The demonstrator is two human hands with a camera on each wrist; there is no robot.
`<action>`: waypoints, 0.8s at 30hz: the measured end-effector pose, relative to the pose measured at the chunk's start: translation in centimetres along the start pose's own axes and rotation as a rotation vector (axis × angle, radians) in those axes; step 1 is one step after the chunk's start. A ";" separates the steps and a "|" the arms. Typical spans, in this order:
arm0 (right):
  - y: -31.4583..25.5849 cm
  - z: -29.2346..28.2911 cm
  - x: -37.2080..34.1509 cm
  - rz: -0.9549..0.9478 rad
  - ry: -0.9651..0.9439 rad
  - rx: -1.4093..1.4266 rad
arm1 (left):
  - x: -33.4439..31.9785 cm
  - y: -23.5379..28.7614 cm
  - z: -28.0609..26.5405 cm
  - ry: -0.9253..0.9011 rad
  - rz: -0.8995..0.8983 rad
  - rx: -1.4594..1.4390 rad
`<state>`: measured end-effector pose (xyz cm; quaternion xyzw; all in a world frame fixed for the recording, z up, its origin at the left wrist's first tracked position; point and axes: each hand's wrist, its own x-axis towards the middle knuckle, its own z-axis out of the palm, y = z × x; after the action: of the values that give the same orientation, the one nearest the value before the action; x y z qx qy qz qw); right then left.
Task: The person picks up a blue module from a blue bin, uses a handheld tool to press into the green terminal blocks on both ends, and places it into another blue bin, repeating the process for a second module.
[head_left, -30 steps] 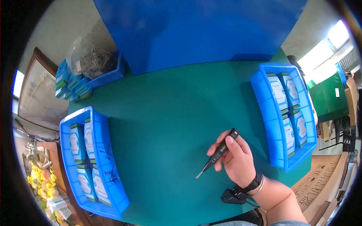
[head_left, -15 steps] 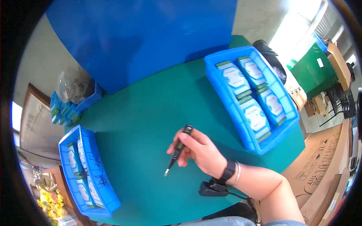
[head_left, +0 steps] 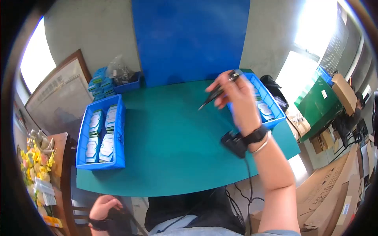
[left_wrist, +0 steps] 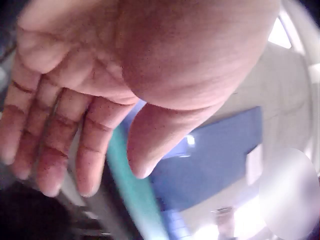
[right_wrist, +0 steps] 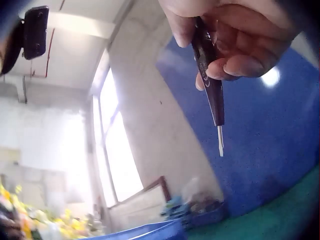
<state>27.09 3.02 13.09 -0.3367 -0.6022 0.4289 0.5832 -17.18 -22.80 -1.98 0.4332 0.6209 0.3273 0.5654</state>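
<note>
Right hand [head_left: 241, 101] grips black screwdriver [right_wrist: 214, 100], tip pointing near-left; right blue bin [head_left: 276, 120] is nearest that hand (left hand [head_left: 104, 206] loose, empty).

Blue panel [head_left: 191, 43]: upright behind table [head_left: 173, 157] | clear plastic bag [head_left: 118, 70]: in small blue bin [head_left: 132, 85], table's rear left | brown-framed board [head_left: 59, 98]: tilted, left | yellow flowers [head_left: 37, 165]: far left | printed cardboard [head_left: 319, 188]: lower right

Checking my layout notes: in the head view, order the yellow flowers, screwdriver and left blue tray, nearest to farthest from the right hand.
1. Screwdriver, in the right hand.
2. Left blue tray, left of the hand.
3. Yellow flowers, far left.
</note>
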 end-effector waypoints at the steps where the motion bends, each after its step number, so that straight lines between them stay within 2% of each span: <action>1: -1.4 -1.2 0.9 -0.033 0.079 -0.138 | -1.2 3.2 1.3 0.000 0.115 -0.096; 2: -2.5 -3.0 1.8 -0.058 0.095 -0.324 | -2.0 6.2 2.7 0.000 0.231 -0.188; 3: -2.7 -5.1 2.8 -0.034 0.119 -0.383 | -2.1 7.7 2.9 -0.083 0.397 -0.069; 4: -2.3 -7.3 3.7 0.006 0.144 -0.357 | -2.2 9.5 3.7 -0.132 0.456 -0.114; 6: -1.1 -11.9 5.3 0.285 0.142 -0.444 | -1.4 13.8 6.0 -0.233 0.575 -0.200; 8: 0.1 -14.1 5.4 0.437 0.137 -0.581 | 1.4 16.9 7.8 -0.224 0.666 -0.282; 9: 1.4 -15.6 5.6 0.506 0.127 -0.645 | 2.7 18.8 8.8 -0.219 0.653 -0.345; 10: 3.6 -18.5 6.3 0.452 -0.035 -0.943 | 4.1 20.5 9.8 -0.215 0.639 -0.409; 12: 4.1 -18.4 5.9 0.657 -0.195 -0.987 | 7.8 23.2 11.3 -0.271 0.611 -0.556; 13: 3.9 -17.3 5.4 0.672 -0.242 -1.077 | 9.9 24.1 11.9 -0.274 0.605 -0.616; 15: 6.2 -17.6 5.2 0.780 -0.215 -1.002 | 14.0 24.6 13.0 -0.263 0.566 -0.708; 16: 7.4 -17.6 5.3 0.762 -0.290 -1.149 | 16.0 24.5 13.3 -0.248 0.541 -0.737; 17: 7.6 -17.1 5.0 0.742 -0.293 -1.115 | 17.8 24.3 13.4 -0.226 0.515 -0.767; 18: 8.7 -17.8 5.4 0.742 -0.390 -1.115 | 19.0 23.9 13.5 -0.214 0.493 -0.791; 19: 7.6 -16.1 5.6 0.809 -0.447 -1.269 | 20.0 23.3 13.5 -0.193 0.464 -0.817; 20: 7.9 -15.9 5.2 0.831 -0.399 -1.099 | 20.8 22.5 13.3 -0.169 0.433 -0.844; 21: 7.5 -15.5 5.3 0.868 -0.438 -0.952 | 21.4 21.7 13.1 -0.147 0.411 -0.855; 23: 9.0 -16.9 5.8 0.971 -0.444 -1.014 | 22.3 20.3 12.8 -0.115 0.364 -0.879; 24: 8.9 -16.7 5.7 1.011 -0.391 -0.912 | 22.6 19.7 12.8 -0.105 0.348 -0.895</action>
<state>42.31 13.86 6.56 -0.7027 -0.5853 0.4045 -0.0052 -0.92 4.77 4.39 0.2607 0.3082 0.6296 0.6638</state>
